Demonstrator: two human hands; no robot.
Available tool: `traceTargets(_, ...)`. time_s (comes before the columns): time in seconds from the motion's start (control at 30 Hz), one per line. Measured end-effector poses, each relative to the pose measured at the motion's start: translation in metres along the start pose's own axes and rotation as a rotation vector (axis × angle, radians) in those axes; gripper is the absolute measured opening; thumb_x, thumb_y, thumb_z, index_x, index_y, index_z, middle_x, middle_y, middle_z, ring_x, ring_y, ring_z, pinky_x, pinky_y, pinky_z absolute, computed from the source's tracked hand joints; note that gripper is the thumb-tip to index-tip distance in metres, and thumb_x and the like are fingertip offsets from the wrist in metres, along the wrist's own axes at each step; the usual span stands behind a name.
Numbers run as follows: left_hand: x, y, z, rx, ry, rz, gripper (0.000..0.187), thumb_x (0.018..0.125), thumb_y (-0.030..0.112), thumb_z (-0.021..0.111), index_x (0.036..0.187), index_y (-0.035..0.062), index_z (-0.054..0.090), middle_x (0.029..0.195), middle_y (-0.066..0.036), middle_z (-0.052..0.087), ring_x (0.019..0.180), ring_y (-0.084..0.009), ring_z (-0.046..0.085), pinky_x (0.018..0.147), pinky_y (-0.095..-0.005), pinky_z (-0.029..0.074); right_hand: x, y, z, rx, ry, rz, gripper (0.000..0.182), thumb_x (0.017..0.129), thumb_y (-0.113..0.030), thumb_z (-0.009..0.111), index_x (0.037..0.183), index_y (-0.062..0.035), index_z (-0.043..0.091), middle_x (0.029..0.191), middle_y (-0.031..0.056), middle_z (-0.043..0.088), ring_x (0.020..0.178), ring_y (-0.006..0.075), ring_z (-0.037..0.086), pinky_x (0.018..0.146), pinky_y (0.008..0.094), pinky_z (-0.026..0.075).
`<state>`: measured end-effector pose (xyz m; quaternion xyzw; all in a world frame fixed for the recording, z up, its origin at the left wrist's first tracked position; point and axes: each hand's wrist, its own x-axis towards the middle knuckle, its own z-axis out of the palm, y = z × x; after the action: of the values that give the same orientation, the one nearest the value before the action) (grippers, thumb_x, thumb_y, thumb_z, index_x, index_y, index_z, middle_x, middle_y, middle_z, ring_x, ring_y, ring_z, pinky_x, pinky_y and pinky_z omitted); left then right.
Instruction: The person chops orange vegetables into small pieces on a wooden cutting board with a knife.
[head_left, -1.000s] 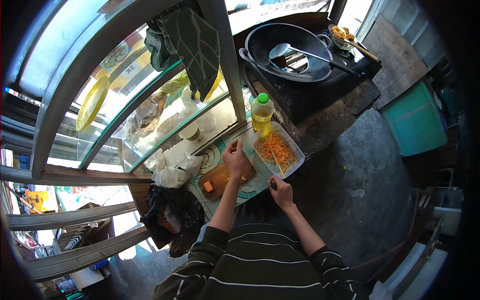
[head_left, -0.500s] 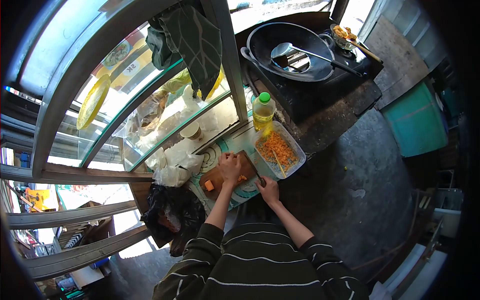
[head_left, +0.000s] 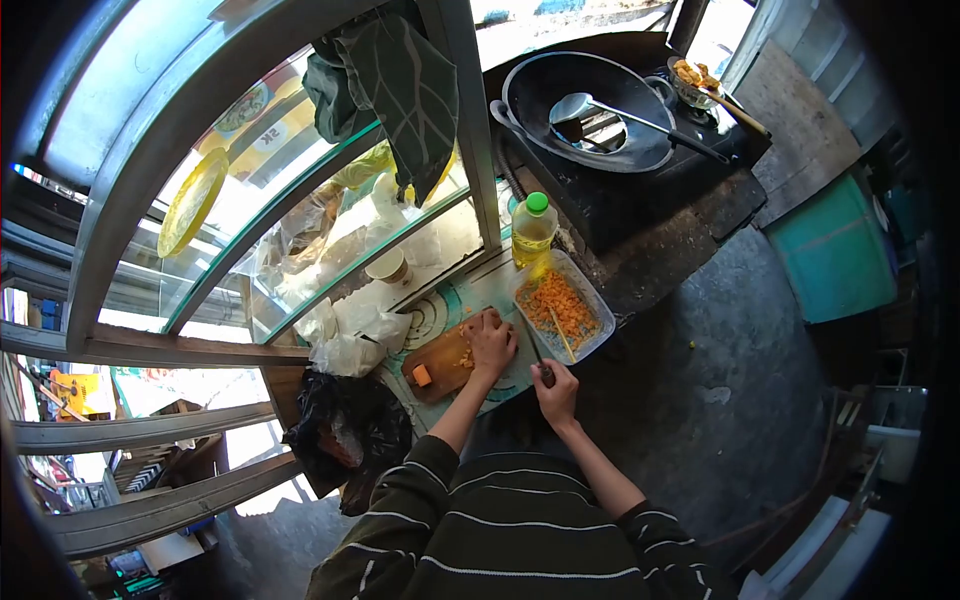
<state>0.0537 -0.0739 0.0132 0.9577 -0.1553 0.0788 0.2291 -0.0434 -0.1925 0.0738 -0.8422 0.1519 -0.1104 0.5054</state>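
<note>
My right hand (head_left: 557, 394) is wrapped round the dark handle of a knife (head_left: 535, 345), whose blade points up and away from me beside the board. Over the right end of the wooden cutting board (head_left: 437, 356), my left hand (head_left: 493, 345) is closed with its fingers curled down; whatever lies under them is hidden. An orange carrot chunk (head_left: 421, 375) rests at the board's left end. Small diced bits (head_left: 466, 358) lie next to my left hand. To the right, a clear plastic container (head_left: 597, 340) holds diced carrot (head_left: 560, 305) and a yellowish stick (head_left: 563, 335).
A green-capped oil bottle (head_left: 534, 230) stands just behind the container. Farther back, a wok (head_left: 530, 90) with a ladle (head_left: 650, 122) sits on the stove. Plastic bags (head_left: 355, 340) and a black bag (head_left: 350, 425) are on the left, by the glass case (head_left: 330, 290).
My left hand has moved right across the board, towards the container. My right hand has shifted slightly right and nearer to me, taking the knife off the board's edge.
</note>
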Motion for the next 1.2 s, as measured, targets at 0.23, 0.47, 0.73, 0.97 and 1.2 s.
traceTargets(0.23, 0.012, 0.007, 0.011, 0.136, -0.035, 0.043, 0.011, 0.064, 0.020, 0.063, 0.066, 0.0094, 0.065, 0.099, -0.007, 0.049, 0.103, -0.0260, 0.041, 0.086, -0.0487, 0.025, 0.050, 0.002, -0.040, -0.051, 0.197, 0.092, 0.020, 0.075, -0.017, 0.065, 0.072, 0.0015, 0.059, 0.057, 0.0116, 0.056, 0.052, 0.0205, 0.057, 0.051, 0.0318, 0.042)
traceTargets(0.47, 0.008, 0.000, 0.007, 0.128, 0.035, 0.140, 0.008, 0.068, 0.015, 0.059, 0.067, 0.0077, 0.063, 0.092, -0.005, 0.054, 0.098, -0.0236, 0.044, 0.085, -0.0453, 0.027, 0.039, 0.001, -0.047, -0.004, 0.227, 0.115, 0.021, 0.075, -0.018, 0.066, 0.071, 0.0013, 0.057, 0.052, 0.0097, 0.053, 0.049, 0.0140, 0.054, 0.050, 0.0295, 0.041)
traceTargets(0.73, 0.011, 0.001, -0.008, -0.130, 0.115, -0.062, 0.012, 0.079, 0.021, 0.059, 0.078, 0.0087, 0.061, 0.076, -0.003, 0.058, 0.078, -0.0204, 0.053, 0.077, -0.0382, 0.032, 0.027, 0.008, -0.044, 0.014, 0.199, 0.125, 0.020, 0.077, -0.018, 0.065, 0.074, 0.0006, 0.058, 0.057, 0.0103, 0.055, 0.055, 0.0144, 0.058, 0.053, 0.0289, 0.042)
traceTargets(0.97, 0.036, 0.065, -0.041, -0.409, 0.188, 0.112, 0.009, 0.073, 0.013, 0.065, 0.082, 0.0091, 0.063, 0.076, -0.004, 0.060, 0.075, -0.0203, 0.056, 0.072, -0.0338, 0.035, 0.031, 0.011, -0.040, 0.057, 0.213, 0.143, 0.020, 0.076, -0.018, 0.065, 0.076, 0.0008, 0.060, 0.058, 0.0082, 0.056, 0.053, 0.0136, 0.055, 0.053, 0.0293, 0.042)
traceTargets(1.2, 0.042, -0.003, -0.026, -0.147, 0.277, -0.224, 0.011, 0.078, 0.022, 0.059, 0.080, 0.0122, 0.064, 0.073, -0.003, 0.060, 0.077, -0.0207, 0.056, 0.073, -0.0371, 0.036, 0.031, 0.002, -0.045, 0.014, 0.150, 0.141, 0.020, 0.077, -0.018, 0.065, 0.075, 0.0006, 0.058, 0.055, 0.0085, 0.053, 0.050, 0.0131, 0.052, 0.050, 0.0294, 0.039)
